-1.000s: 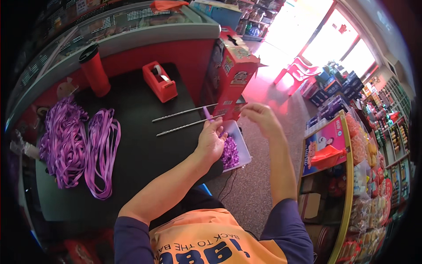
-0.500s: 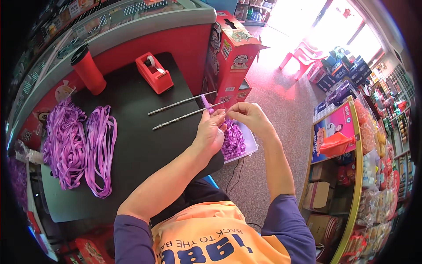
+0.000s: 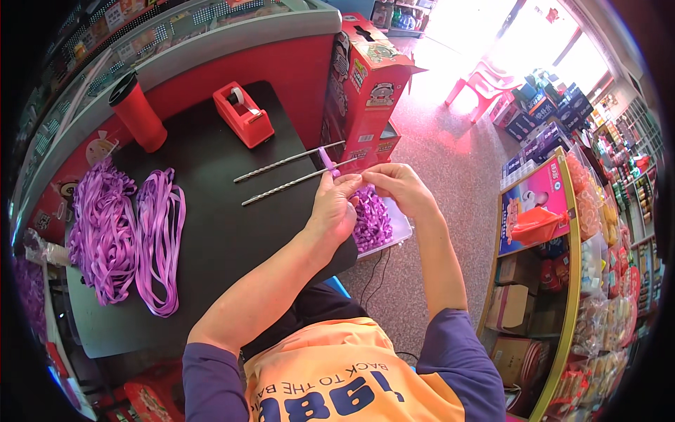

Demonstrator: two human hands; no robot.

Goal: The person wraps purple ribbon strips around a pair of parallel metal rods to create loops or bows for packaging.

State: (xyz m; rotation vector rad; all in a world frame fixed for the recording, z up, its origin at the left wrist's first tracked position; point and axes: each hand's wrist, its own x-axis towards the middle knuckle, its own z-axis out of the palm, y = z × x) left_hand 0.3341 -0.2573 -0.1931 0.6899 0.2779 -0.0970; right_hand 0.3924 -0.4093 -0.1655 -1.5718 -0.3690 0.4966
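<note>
Two twisted metal rods (image 3: 290, 184), like long drill bits, lie side by side and jut past the right edge of the black table (image 3: 232, 246). A purple ribbon (image 3: 325, 157) is looped around them near their outer ends. My left hand (image 3: 333, 209) is closed on the ribbon beside the nearer rod, thumb and finger pressed together. Close against it, my right hand (image 3: 403, 190) pinches with its fingertips, at what looks like the ribbon's end; the fingers mostly hide it. Below both hands, a pale plastic bin (image 3: 402, 226) holds many small purple ribbon pieces (image 3: 373, 224).
Two bundles of purple ribbon (image 3: 105, 225) lie at the table's left. A red tape dispenser (image 3: 243, 116) and a red tumbler (image 3: 139, 116) stand at the back. Tall red cartons (image 3: 369, 88) stand beyond the rods. A shelf unit (image 3: 573, 260) is at the right.
My right hand has shifted slightly left, bringing its fingertips against my left hand. The left hand keeps its hold at the rods.
</note>
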